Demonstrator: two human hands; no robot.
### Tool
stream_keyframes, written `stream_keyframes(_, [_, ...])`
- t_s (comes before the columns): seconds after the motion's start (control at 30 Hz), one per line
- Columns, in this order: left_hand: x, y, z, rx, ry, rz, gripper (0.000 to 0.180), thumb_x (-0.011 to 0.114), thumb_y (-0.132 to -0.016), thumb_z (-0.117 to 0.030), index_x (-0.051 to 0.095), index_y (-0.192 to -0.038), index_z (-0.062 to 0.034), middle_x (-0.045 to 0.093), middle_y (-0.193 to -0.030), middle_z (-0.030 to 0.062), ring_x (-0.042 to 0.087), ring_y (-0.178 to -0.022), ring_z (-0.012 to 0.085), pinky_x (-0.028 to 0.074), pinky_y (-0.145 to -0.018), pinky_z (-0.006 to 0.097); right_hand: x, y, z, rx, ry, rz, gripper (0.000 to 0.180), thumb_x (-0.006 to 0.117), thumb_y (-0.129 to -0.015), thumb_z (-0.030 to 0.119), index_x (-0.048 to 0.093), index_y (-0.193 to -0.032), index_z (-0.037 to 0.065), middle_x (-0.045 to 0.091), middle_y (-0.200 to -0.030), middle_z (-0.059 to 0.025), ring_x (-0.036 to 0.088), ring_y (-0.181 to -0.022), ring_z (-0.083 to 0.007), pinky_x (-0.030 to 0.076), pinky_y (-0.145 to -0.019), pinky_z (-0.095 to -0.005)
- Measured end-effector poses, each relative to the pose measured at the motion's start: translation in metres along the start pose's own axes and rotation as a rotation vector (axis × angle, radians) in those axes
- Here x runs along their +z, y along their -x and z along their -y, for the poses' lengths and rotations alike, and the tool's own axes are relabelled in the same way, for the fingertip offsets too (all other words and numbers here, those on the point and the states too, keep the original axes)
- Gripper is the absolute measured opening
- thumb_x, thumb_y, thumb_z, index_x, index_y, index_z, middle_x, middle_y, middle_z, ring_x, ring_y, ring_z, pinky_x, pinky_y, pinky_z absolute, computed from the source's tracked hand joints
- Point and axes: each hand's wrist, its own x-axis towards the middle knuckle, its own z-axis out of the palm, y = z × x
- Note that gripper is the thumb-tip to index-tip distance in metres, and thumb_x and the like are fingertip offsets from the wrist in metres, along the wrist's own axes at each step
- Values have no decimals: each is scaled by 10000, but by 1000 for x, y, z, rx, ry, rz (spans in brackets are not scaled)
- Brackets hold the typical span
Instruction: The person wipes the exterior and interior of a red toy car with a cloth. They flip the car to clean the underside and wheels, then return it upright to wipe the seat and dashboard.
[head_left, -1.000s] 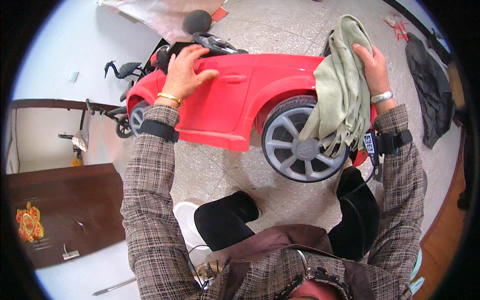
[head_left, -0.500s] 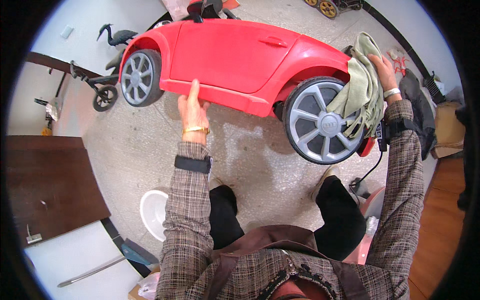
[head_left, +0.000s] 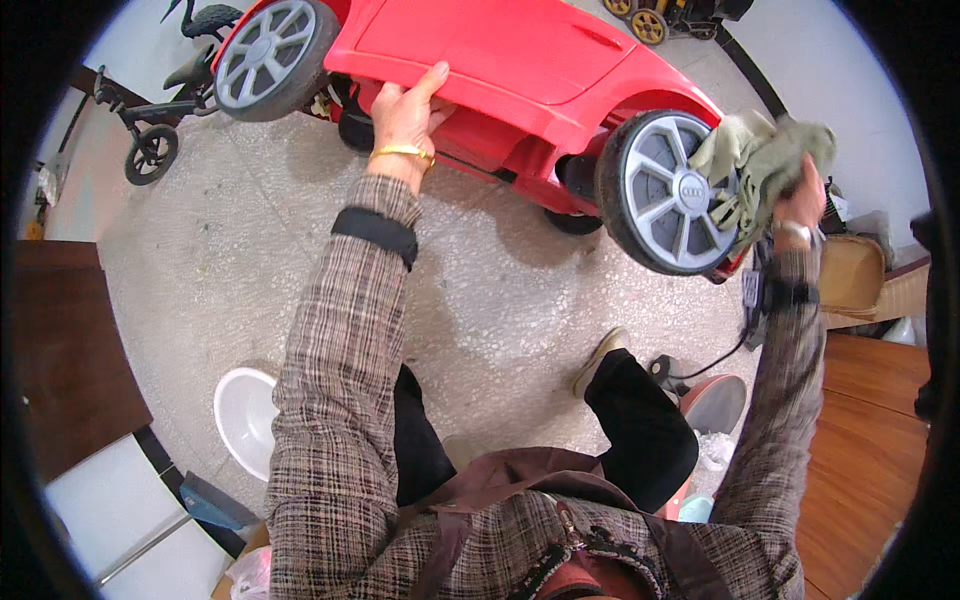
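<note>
A red ride-on toy car [head_left: 490, 50] is tilted up on its side edge, so part of its underside and a far wheel show. My left hand [head_left: 405, 120] grips the lower sill below the door, thumb on the outside and fingers tucked under. My right hand [head_left: 803, 200] is closed on a grey-green cloth [head_left: 785, 160] at the car's right end. Part of the cloth hangs over the grey-spoked right wheel [head_left: 672, 190]. The left wheel [head_left: 277, 55] hangs near the upper left.
Behind the car's left end stand a small black bike [head_left: 150, 150] and a dark bird figure [head_left: 208, 20]. A white basin [head_left: 247, 420] is beside my left arm, a reddish basin [head_left: 715, 402] by my right foot. Wooden furniture [head_left: 870, 440] lines the right; a cable [head_left: 715, 368] trails there.
The car has tipped further, exposing its underside, and sits higher in view. My left hand has gone up with the sill. My right hand and the cloth have shifted outward to the right and lower.
</note>
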Motion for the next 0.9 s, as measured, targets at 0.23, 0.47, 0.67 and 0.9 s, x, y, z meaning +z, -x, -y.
stream_keyframes(0.23, [39,-61,18,5,-13,-12,293,730,-808,-146,581,-1053,-89,665,-972,59,661,-809,235,532,-761,431,-37,194,45,231,-653,-162,546,481,-896,314,422,-1372,54,493,-1357,-118,470,-1246,-301,363,-1056,-472])
stream_keyframes(0.47, [40,-78,23,8,-141,-3,339,752,-798,-182,567,-1069,-99,657,-967,50,646,-791,214,522,-742,409,-22,295,-7,573,-739,26,523,540,-842,263,447,-1290,10,563,-1175,-144,568,-1068,-270,475,-924,-407])
stream_keyframes(0.67, [35,-74,18,25,-246,3,320,766,-791,-257,562,-952,-71,665,-863,44,644,-615,144,490,-526,284,-5,316,-1,598,-595,337,505,596,-807,239,489,-1210,-47,612,-1079,-135,621,-946,-233,510,-849,-357])
stream_keyframes(0.9, [-6,10,21,-135,-197,98,177,616,-919,-300,580,-925,-126,646,-865,11,575,-660,92,500,-631,270,3,323,19,636,-513,543,440,564,-828,184,517,-1191,-60,633,-1057,-111,613,-938,-180,485,-840,-303])
